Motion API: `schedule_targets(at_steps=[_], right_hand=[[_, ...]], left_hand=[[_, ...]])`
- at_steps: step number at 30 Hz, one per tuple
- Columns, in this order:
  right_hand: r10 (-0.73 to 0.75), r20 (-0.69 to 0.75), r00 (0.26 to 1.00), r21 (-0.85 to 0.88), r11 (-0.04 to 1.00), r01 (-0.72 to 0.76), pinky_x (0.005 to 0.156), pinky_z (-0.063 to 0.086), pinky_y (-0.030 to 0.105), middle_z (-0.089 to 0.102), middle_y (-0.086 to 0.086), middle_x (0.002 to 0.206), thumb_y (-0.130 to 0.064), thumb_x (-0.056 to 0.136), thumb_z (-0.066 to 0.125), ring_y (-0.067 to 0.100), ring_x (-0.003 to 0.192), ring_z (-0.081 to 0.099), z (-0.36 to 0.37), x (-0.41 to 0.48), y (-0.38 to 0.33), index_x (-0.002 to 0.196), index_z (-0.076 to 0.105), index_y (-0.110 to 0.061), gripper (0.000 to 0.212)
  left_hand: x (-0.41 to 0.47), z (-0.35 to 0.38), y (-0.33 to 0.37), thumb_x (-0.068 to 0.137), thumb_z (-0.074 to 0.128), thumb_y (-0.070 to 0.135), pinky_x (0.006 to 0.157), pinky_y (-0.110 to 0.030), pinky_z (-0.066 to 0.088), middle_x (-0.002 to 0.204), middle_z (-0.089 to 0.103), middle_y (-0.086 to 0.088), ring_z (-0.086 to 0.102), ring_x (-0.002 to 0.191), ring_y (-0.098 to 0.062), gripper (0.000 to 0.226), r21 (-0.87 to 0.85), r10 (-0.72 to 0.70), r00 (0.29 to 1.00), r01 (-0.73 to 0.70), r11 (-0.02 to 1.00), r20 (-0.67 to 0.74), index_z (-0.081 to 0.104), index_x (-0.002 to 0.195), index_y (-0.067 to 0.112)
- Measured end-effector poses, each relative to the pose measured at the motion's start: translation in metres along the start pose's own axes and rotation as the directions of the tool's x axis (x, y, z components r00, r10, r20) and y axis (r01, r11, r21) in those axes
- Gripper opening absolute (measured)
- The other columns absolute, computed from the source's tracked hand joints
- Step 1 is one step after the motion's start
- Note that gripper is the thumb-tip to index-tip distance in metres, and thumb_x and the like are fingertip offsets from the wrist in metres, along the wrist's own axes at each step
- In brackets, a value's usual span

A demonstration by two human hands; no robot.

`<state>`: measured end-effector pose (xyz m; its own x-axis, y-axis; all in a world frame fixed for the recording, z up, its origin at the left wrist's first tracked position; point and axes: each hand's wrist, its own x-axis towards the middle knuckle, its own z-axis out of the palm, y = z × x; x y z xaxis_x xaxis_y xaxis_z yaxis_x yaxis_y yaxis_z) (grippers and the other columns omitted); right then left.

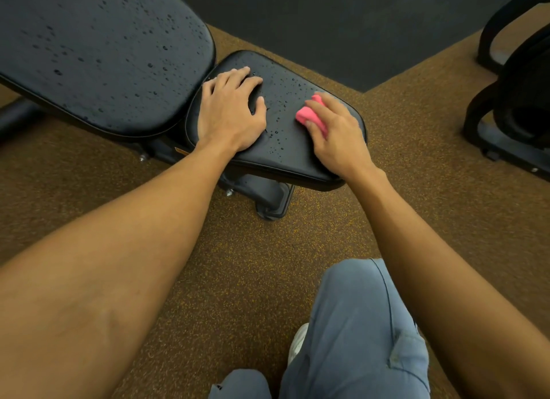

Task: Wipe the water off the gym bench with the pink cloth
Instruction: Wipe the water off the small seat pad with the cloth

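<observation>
Pink cloth bunched under right hand, fingers curled around it, pressed on wet bench. Left hand spread flat, empty, bracing beside. Best swept firmly toward left hand through droplets between, overlapping strokes.

two hands, one pink cloth, two bench pads

- The back pad fills the upper left of the frame; the seat pad lies just right of it, at centre.
- The left hand lies flat on the seat pad's left part.
- The right hand presses the cloth onto its right part.
- Water droplets lie between the hands.
- A knee sits at lower centre, above the floor.
</observation>
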<state>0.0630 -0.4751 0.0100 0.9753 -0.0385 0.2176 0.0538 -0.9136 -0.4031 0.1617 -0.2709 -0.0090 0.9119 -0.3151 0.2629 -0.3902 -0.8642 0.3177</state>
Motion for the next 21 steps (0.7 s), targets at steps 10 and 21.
schedule_targets(at_steps=[10,21], right_hand=[[-0.107,0.097,0.99,0.004,0.994,0.107,0.124,0.03,0.03,0.053,0.008,0.161,-0.037,0.11,0.055,0.028,0.15,0.047,-0.007,-0.007,-0.004,0.15,0.062,-0.014,0.046],[-0.098,0.087,0.991,0.022,0.995,0.096,0.122,0.023,0.02,0.05,0.01,0.163,-0.034,0.111,0.056,0.028,0.152,0.045,0.003,0.002,-0.024,0.152,0.06,-0.012,0.046]], left_hand=[[0.0,-0.001,0.0,0.101,0.041,0.048,0.125,-0.043,0.024,0.163,0.046,0.006,0.037,0.151,-0.016,0.053,0.001,0.002,1.0,-0.002,1.0,-0.002,0.057,0.149,0.031],[0.004,0.0,-0.001,0.104,0.038,0.045,0.125,-0.046,0.023,0.166,0.041,0.002,0.034,0.153,-0.019,0.052,0.043,0.039,0.999,-0.04,0.998,0.035,0.051,0.152,0.03]])
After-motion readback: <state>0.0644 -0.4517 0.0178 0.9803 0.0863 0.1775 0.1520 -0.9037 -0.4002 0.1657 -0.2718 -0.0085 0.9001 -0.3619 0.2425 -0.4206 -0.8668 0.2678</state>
